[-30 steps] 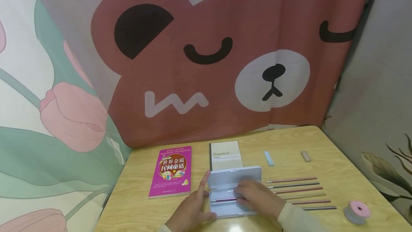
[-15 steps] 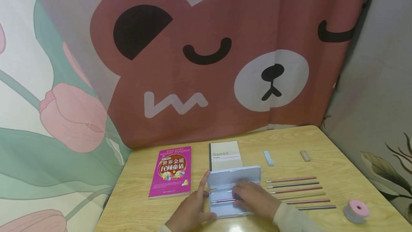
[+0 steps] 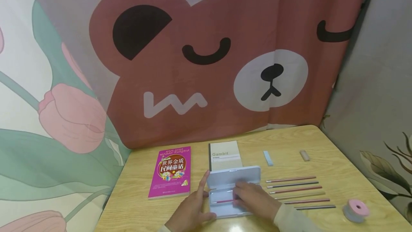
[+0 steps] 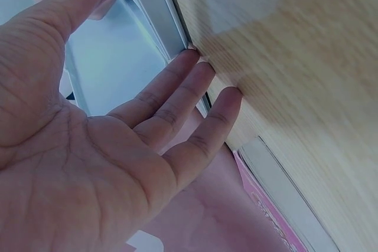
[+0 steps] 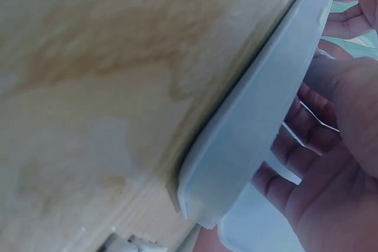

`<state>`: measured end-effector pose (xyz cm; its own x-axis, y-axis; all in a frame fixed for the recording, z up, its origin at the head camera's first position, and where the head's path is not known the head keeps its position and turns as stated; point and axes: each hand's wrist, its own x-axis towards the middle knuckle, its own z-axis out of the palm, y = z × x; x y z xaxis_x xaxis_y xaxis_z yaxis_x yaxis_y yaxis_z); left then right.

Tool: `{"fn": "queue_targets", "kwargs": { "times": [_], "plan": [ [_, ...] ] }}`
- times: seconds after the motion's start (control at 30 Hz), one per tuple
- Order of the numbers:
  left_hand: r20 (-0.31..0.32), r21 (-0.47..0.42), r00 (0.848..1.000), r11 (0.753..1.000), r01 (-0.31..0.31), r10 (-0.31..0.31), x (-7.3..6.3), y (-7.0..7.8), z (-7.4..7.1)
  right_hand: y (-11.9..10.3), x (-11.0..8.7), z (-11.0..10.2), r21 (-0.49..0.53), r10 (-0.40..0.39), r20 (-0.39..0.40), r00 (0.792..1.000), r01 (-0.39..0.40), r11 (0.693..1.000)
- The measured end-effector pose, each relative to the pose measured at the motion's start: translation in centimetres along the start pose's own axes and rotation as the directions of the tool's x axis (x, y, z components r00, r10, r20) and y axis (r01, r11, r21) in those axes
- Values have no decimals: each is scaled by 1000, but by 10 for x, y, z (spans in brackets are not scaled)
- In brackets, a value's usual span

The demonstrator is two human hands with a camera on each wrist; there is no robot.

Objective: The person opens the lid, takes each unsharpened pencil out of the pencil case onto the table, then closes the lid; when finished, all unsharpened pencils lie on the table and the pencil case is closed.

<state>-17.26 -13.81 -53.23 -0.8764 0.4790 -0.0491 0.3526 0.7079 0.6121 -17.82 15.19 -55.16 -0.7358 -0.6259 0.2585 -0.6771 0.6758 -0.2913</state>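
A pale blue-white pencil case point(image 3: 225, 211) lies on the table with its hinged lid point(image 3: 233, 175) raised. Inside it is a reddish pencil point(image 3: 222, 201). My right hand point(image 3: 257, 199) reaches into the case, thumb and fingers pinched at the pencil's right end, which they hide. In the right wrist view its fingers bend in behind the case's wall point(image 5: 248, 116). At the case's left end, my left hand point(image 3: 192, 205) steadies it, thumb at the near corner and index finger extended up beside the lid. The left wrist view has the fairly straight fingers point(image 4: 171, 110) touching the case's edge.
Right of the case, several pencils point(image 3: 299, 189) lie in a row, with a pink-topped spool point(image 3: 356, 210) beyond. Behind the case are a notebook point(image 3: 225, 149), a blue stick-shaped piece point(image 3: 268, 158) and a small greyish block point(image 3: 304, 155). A magenta book point(image 3: 170, 185) lies left.
The right hand has shifted slightly left inside the case, and the pencil in it has moved a little. The left hand and the case stay in place.
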Motion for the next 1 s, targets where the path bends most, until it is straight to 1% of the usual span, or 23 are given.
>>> {"fn": "queue_targets", "kwargs": {
  "times": [0.17, 0.3, 0.43, 0.57, 0.63, 0.7, 0.83, 0.93, 1.0],
  "plan": [
    [1, -7, 1000, 1000, 4, -4, 0, 1, 0, -1, 0, -1, 27, 21, 17, 1000, -21, 999],
    [4, -12, 1000, 1000, 14, -14, -1, 2, 0, -1, 1, -2, 53, 12, 3, 1000, -12, 999],
    [16, -29, 999, 998, 48, -47, 0, 2, 0, -1, -1, -2, 68, -39, -58, 998, 43, 997],
    [23, -35, 998, 997, 65, -65, 0, 3, 0, 0, -3, -6, 74, -128, -132, 983, 138, 988],
    [21, -30, 998, 998, 64, -63, 0, 3, 0, 1, -5, -12, 77, -156, -143, 977, 168, 983],
    [20, -28, 998, 998, 63, -62, 0, 3, 0, 3, -9, -19, 83, -160, -137, 978, 172, 982],
    [21, -33, 998, 997, 66, -66, 1, 3, 0, 13, -24, -40, 99, -122, -108, 987, 133, 986],
    [23, -42, 997, 997, 70, -69, 1, 3, -1, 25, -38, -55, 44, -102, -114, 988, 108, 993],
    [21, -41, 998, 997, 61, -60, 1, 2, -1, 34, -47, -64, 11, -92, -126, 988, 94, 995]
  ]
}}
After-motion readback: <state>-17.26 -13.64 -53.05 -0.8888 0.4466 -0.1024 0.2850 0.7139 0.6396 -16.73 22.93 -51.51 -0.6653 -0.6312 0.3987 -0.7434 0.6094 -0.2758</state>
